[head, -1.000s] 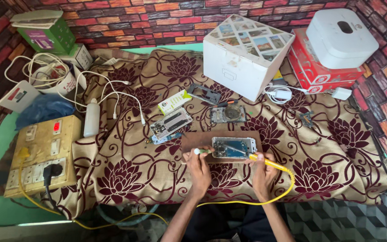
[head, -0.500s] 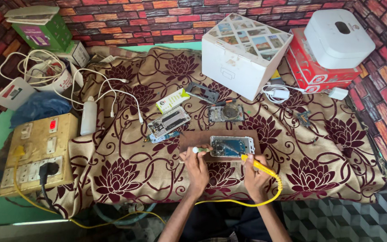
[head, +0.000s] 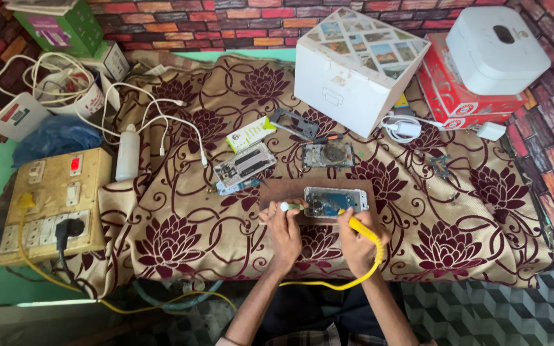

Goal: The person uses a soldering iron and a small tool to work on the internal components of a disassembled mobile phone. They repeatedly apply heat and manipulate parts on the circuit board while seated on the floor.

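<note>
Phone [head: 335, 202]: open, on a brown mat near the counter's front edge.
Right hand [head: 356, 242]: fingers hold the yellow iron [head: 360, 227]; a slip may burn the board.
Left hand [head: 285, 229]: fingers pinch a small tool [head: 288, 207].
Cord [head: 347, 279]: may snag.

Open patterned cloth [head: 181, 243] left and right of the brown board [head: 277, 192]. Behind it, blocked by circuit boards [head: 245, 165], a dismantled phone frame [head: 328, 155] and the white box [head: 354, 70]. Yellow cord [head: 354, 279] looping along the near edge.

Soft patterned cloth [head: 226, 218] drapes the worktop, matt and slightly creased. The yellow soldering iron [head: 361, 229] looks smooth plastic; the opened phone [head: 335, 202] shows bare glinting metal on a matt brown board [head: 277, 192].
</note>
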